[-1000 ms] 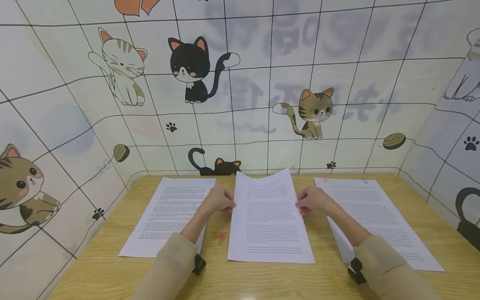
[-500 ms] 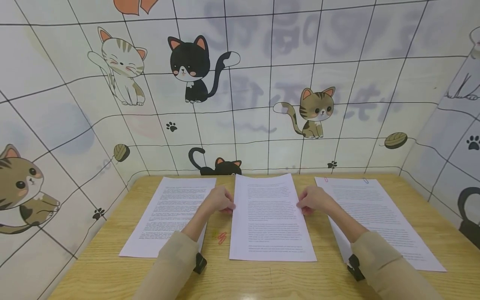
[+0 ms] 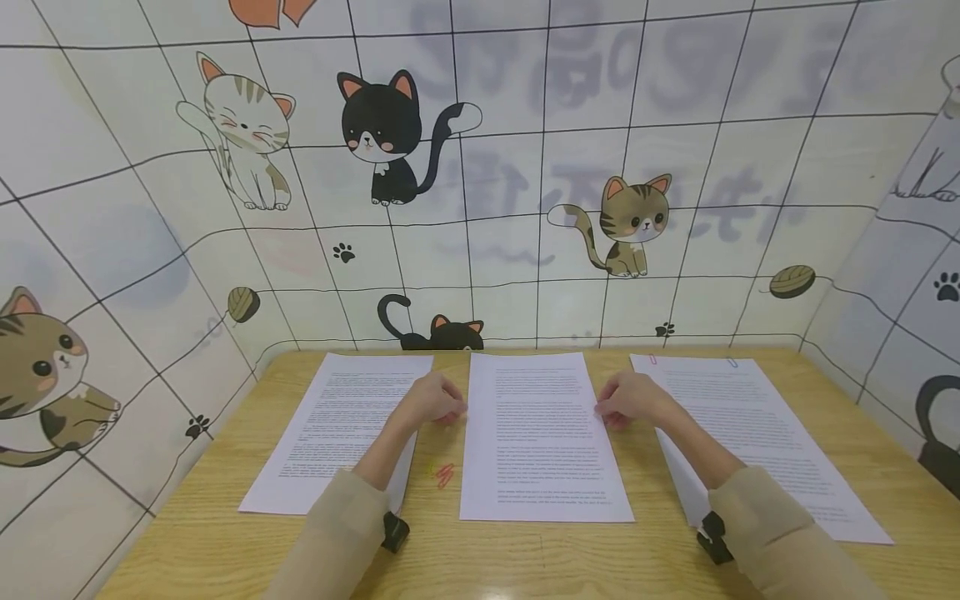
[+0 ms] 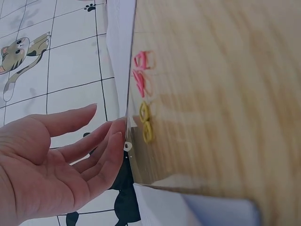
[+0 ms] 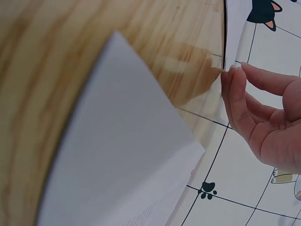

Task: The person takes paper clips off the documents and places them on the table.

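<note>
Table [image 3: 502,562]: middle sheet [image 3: 542,437] flat, long axis running away from the person, between left hand [image 3: 435,400] and right hand [image 3: 628,400], neither clearly nearer. Left: thumb wide of fingers, fingertips by the edge. Right: at opposite edge; pinch or touch, can't tell. Red bits [image 3: 445,476] left of sheet.

Left sheet [image 3: 337,433], middle sheet [image 3: 546,442], right sheet [image 3: 757,442] abreast on the table [image 3: 525,562]
Bits [image 3: 444,476] lie between the first two; clips [image 3: 732,362] (at the far edge) sit on the third.
</note>
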### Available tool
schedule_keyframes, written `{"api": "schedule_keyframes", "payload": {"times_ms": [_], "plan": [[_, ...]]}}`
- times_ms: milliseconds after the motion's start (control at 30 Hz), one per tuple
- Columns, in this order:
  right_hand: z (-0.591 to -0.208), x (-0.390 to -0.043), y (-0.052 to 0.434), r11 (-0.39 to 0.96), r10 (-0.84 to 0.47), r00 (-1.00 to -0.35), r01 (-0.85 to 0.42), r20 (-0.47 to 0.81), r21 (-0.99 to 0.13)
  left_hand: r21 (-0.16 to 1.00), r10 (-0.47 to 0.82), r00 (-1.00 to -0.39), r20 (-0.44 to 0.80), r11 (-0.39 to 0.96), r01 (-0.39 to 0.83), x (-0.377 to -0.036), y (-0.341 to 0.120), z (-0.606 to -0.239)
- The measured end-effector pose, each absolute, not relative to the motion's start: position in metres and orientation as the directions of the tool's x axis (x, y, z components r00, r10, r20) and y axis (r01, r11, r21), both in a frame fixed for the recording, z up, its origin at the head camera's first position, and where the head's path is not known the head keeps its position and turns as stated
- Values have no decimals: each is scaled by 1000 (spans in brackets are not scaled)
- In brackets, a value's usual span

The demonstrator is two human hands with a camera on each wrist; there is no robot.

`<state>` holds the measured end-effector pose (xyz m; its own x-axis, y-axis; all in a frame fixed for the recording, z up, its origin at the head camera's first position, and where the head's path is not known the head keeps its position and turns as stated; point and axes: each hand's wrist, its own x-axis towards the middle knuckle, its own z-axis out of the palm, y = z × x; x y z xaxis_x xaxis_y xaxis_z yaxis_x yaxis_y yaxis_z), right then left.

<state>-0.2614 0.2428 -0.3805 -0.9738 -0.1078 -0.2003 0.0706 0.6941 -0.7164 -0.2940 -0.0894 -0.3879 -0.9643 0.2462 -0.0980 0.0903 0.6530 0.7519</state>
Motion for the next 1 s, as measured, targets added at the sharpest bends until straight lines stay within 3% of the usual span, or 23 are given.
{"api": "schedule_keyframes", "payload": {"times_ms": [467, 1000], "plan": [[-381, -264, 260, 696, -263, -965, -180, -14, -695, 837, 233, -971, -48, 541, 88, -287, -80, -383], [-373, -251, 298, 747, -187, -982, -170, 42, -643, 894, 337, -940, -48, 435, 111, -275, -47, -371]]}}
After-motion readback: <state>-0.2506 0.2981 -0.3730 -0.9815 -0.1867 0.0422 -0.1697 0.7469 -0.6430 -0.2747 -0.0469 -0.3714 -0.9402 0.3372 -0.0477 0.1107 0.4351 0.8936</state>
